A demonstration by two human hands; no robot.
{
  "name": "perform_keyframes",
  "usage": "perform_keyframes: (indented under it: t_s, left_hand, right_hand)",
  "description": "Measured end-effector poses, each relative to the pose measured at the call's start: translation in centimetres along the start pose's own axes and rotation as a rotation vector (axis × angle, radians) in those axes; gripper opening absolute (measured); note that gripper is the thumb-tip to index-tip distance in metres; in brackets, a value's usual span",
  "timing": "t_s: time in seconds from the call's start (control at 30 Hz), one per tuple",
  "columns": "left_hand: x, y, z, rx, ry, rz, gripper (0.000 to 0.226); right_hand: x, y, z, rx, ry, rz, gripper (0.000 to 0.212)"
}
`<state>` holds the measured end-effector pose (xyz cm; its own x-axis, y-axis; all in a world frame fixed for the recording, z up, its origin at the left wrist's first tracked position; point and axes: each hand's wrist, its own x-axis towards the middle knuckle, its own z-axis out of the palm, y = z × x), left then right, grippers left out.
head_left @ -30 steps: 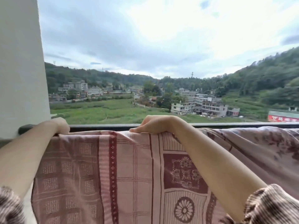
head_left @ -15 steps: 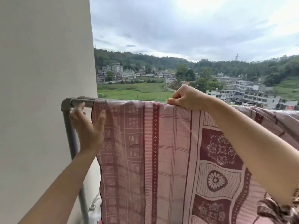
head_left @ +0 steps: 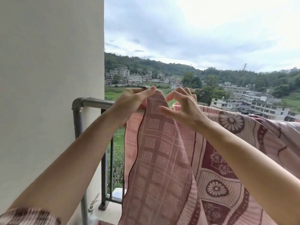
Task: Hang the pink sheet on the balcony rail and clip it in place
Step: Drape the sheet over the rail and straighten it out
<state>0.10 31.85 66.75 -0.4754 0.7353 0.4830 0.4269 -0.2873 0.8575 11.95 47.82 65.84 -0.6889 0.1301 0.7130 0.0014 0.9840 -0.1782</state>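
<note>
The pink patterned sheet [head_left: 162, 151], thin woven cloth with maroon checks and flower medallions, hangs over the grey metal pipe rail [head_left: 97, 101]. Most of it is draped away towards three o'clock, and its near end falls in a long loose fold down to six o'clock. It looks light and limp. It creases wherever it is touched and has no stiffness of its own, so I'd expect it to slide on the smooth pipe or lift in a breeze until it is clipped. The hemmed edge and the corner are the sensible places to take hold, gathered double so the weave doesn't stretch. The left hand [head_left: 133, 101] does just that, pinching the peak of the fold between thumb and fingers above the rail, at eleven o'clock from the fold's middle. The right hand [head_left: 185, 109], at one o'clock, has its fingers curled over the top and its thumb stretched across the front of the cloth. Whether it actually nips any fabric I cannot tell. I can't make out a clip with any certainty. At nine o'clock the rail elbows down beside the white plastered wall [head_left: 48, 78], and beyond, towards two o'clock, stand pale blocks of flats [head_left: 251, 103].
</note>
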Motion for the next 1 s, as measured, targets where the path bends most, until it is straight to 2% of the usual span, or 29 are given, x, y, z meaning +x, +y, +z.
perform_keyframes:
  t_s: [0.07, 0.13, 0.2, 0.27, 0.37, 0.43, 0.53, 0.63, 0.83, 0.93, 1.0]
  left_hand:
    - [1.3, 1.9, 1.6, 0.108, -0.048, 0.047, 0.027]
    - [2.3, 2.9, 2.9, 0.154, -0.106, 0.067, 0.027]
    - [2.7, 2.9, 3.6, 0.129, -0.133, 0.038, 0.032]
    - [2.6, 1.8, 3.4, 0.001, -0.125, -0.010, 0.036]
    - [1.8, -0.6, 3.5, -0.106, -0.115, -0.031, 0.022]
    - [1.1, -1.9, 4.3, -0.047, -0.161, -0.080, 0.021]
    - [0.2, -3.4, 7.0, 0.083, -0.312, -0.188, 0.020]
    - [0.1, -3.8, 10.9, 0.080, -0.326, -0.196, 0.023]
    - [1.0, -1.7, 17.2, 0.101, -0.387, -0.189, 0.021]
    - [1.6, -0.3, 18.7, -0.069, -0.368, -0.255, 0.024]
    - [2.3, 0.6, 19.1, -0.154, -0.320, -0.247, 0.020]
  right_hand:
    - [-0.4, -0.8, 0.5, -0.088, -0.120, 0.114, 0.044]
    - [-0.7, -1.2, 0.0, -0.223, -0.066, 0.220, 0.028]
    - [-0.7, -0.5, -2.3, -0.080, 0.103, 0.365, 0.026]
    - [-1.0, 0.9, -5.4, 0.150, 0.251, 0.567, 0.026]
    - [-1.8, 2.8, -8.6, 0.397, 0.376, 0.740, 0.032]
    - [-2.3, 3.0, -9.5, 0.425, 0.341, 0.740, 0.031]
    - [-2.4, 2.6, -10.9, 0.177, 0.260, 0.635, 0.028]
    - [-2.5, 2.0, -12.1, 0.027, 0.229, 0.567, 0.028]
    - [-3.6, 2.7, -15.0, 0.000, 0.289, 0.543, 0.025]
    - [-4.2, 2.3, -16.5, 0.055, 0.349, 0.542, 0.029]
    - [-4.8, 1.9, -17.8, 0.145, 0.229, 0.534, 0.017]
